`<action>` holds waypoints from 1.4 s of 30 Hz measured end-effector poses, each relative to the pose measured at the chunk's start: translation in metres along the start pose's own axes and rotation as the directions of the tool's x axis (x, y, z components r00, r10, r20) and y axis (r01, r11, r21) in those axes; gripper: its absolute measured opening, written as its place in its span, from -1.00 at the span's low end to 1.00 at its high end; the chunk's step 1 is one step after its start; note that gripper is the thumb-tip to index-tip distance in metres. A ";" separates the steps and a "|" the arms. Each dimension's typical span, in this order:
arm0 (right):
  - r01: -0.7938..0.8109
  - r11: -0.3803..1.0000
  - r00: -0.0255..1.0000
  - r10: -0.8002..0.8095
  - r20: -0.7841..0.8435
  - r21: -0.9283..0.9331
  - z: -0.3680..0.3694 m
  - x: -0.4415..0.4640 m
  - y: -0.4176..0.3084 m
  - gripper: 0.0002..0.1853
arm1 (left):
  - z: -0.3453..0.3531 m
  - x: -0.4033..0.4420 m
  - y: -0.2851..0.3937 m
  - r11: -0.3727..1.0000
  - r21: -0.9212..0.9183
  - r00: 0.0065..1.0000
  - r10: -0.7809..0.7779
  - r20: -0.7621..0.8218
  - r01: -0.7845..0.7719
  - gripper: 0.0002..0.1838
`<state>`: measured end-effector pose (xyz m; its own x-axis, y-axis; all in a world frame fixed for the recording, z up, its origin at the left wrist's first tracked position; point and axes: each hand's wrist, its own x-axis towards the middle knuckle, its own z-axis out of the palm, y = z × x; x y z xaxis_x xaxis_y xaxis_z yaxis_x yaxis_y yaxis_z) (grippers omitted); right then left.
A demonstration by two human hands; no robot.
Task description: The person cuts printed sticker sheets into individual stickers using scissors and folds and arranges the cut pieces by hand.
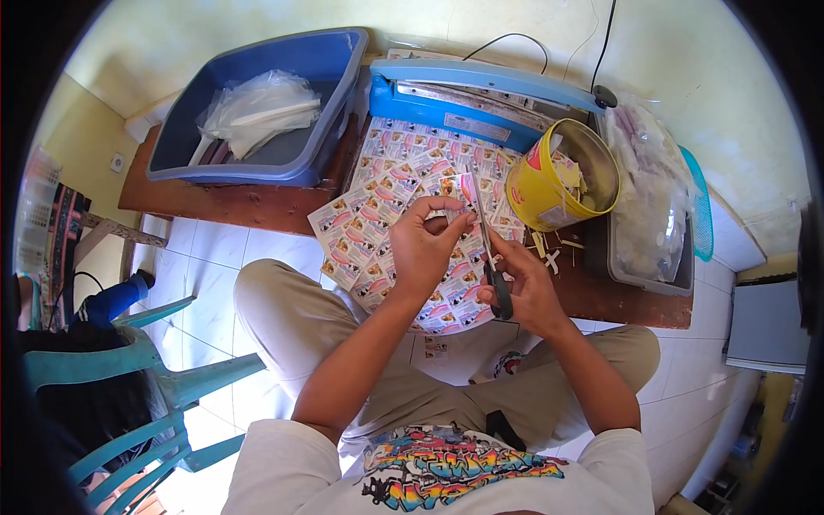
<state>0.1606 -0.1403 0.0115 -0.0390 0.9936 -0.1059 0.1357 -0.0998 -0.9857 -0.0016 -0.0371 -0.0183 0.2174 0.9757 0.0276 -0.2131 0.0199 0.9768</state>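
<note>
My right hand (534, 287) is closed around the black handles of a pair of scissors (499, 293). The blades point up and away from me, beside a small printed label (457, 185). Thumb and fingers of my left hand (422, 247) pinch this label just left of the blades. Whether the blades are touching its edge, I cannot tell. Under both hands spread overlapping sheets of printed labels (365, 225), with pink and food pictures on them. Part of the sheets is hidden by my hands and forearms.
A yellow tub (534, 190) with paper scraps stands right of the sheets; trimmed strips (550, 251) lie below it. Behind is a blue paper cutter (446, 120). A blue bin (339, 142) with plastic bags sits left, a grey tray (654, 283) with packets right. A green chair (137, 360) stands at left.
</note>
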 end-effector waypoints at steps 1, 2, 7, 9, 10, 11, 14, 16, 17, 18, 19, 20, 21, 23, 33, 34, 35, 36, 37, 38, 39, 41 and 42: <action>0.001 1.000 1.000 -0.001 0.000 -0.022 0.000 0.000 0.000 -0.01 | 0.000 0.000 0.000 1.000 -0.012 1.000 0.004 -0.001 -0.004 -0.78; 0.001 1.000 1.000 -0.001 0.000 -0.023 0.000 0.001 0.000 -0.01 | 0.000 0.000 0.000 1.000 -0.013 1.000 0.003 -0.002 -0.003 -0.78; -0.006 0.997 1.000 0.006 -0.002 -0.072 0.000 0.001 -0.001 0.00 | -0.001 0.002 -0.001 0.999 -0.036 1.000 -0.022 -0.010 0.022 -0.78; -0.009 0.998 1.000 0.009 -0.001 -0.061 0.001 0.002 0.000 0.00 | -0.001 0.002 -0.002 0.999 -0.029 1.000 -0.021 -0.011 0.021 -0.78; -0.011 0.999 1.000 0.011 0.001 -0.049 0.001 0.002 0.000 0.00 | -0.001 0.002 -0.002 1.000 -0.022 1.000 -0.020 -0.012 0.019 -0.79; -0.011 0.999 1.000 0.011 0.001 -0.049 0.000 0.002 0.000 0.00 | -0.001 0.002 -0.002 1.000 -0.022 1.000 -0.020 -0.013 0.020 -0.79; -0.010 0.997 1.000 0.011 0.012 -0.077 0.000 0.002 -0.001 0.00 | -0.002 0.001 -0.002 1.000 0.002 1.000 -0.008 -0.012 0.008 -0.79; -0.024 0.996 1.000 0.024 0.003 -0.086 0.001 0.001 -0.002 0.00 | -0.002 0.000 -0.001 1.000 -0.013 1.000 -0.007 -0.008 0.006 -0.79; -0.024 0.996 1.000 0.025 0.003 -0.086 0.001 0.001 -0.002 0.00 | -0.002 0.000 -0.001 1.000 -0.014 1.000 -0.007 -0.008 0.007 -0.79; -0.010 0.996 1.000 0.011 0.001 -0.086 0.002 0.001 -0.001 0.00 | -0.002 0.000 -0.002 1.000 -0.014 1.000 -0.010 -0.010 0.010 -0.79; 0.004 0.996 1.000 -0.004 -0.002 -0.086 0.002 0.001 0.000 0.00 | -0.002 0.000 -0.002 1.000 -0.014 1.000 -0.013 -0.012 0.013 -0.78; 0.004 0.996 1.000 -0.004 -0.002 -0.086 0.002 0.001 0.001 0.00 | -0.002 0.000 -0.001 1.000 -0.014 1.000 -0.012 -0.012 0.012 -0.78; 0.010 0.997 1.000 -0.010 -0.003 -0.080 0.002 0.001 0.001 0.00 | -0.001 0.000 0.001 1.000 -0.012 1.000 -0.019 -0.009 0.018 -0.78; 0.017 0.997 1.000 -0.017 -0.004 -0.075 0.003 0.000 0.001 0.00 | -0.001 -0.001 0.002 1.000 -0.010 1.000 -0.023 -0.007 0.023 -0.78; 0.027 0.999 1.000 -0.028 -0.012 -0.041 0.003 -0.001 0.002 -0.01 | 0.000 0.000 0.001 0.999 -0.039 1.000 -0.024 -0.013 0.024 -0.77; 0.025 1.000 1.000 -0.026 -0.013 -0.018 0.003 -0.001 0.003 -0.01 | -0.001 0.000 0.000 0.999 -0.042 0.999 -0.031 -0.009 0.030 -0.77; 0.026 0.999 1.000 -0.026 -0.013 -0.019 0.002 -0.001 0.003 -0.01 | -0.001 0.000 0.000 0.999 -0.042 0.999 -0.031 -0.009 0.030 -0.77; 0.025 0.999 1.000 -0.026 -0.012 -0.022 0.002 0.000 0.004 -0.01 | 0.000 -0.001 -0.001 0.999 -0.032 1.000 -0.023 -0.011 0.023 -0.77; 0.025 0.999 1.000 -0.025 -0.011 -0.025 0.001 0.000 0.004 -0.01 | 0.000 -0.001 -0.001 1.000 -0.021 1.000 -0.016 -0.012 0.016 -0.76; 0.025 0.999 1.000 -0.025 -0.012 -0.025 0.001 0.000 0.004 -0.01 | 0.001 0.000 -0.001 1.000 -0.021 1.000 -0.016 -0.012 0.016 -0.76; 0.020 1.000 1.000 -0.020 -0.014 -0.015 0.001 0.000 0.004 -0.01 | 0.001 0.000 -0.001 0.999 -0.027 1.000 -0.019 -0.010 0.019 -0.76; 0.015 1.000 1.000 -0.015 -0.015 -0.006 0.002 0.000 0.004 -0.01 | 0.000 0.000 -0.002 0.999 -0.033 1.000 -0.023 -0.007 0.022 -0.76; 0.017 1.000 1.000 -0.017 -0.016 -0.026 0.002 0.001 0.005 -0.01 | 0.000 0.001 -0.003 0.999 -0.046 1.000 -0.020 -0.006 0.020 -0.76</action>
<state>0.1596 -0.1402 0.0066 -0.0260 0.9959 -0.0867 0.1607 -0.0815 -0.9836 -0.0003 -0.0362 -0.0216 0.2157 0.9764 0.0065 -0.2519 0.0492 0.9665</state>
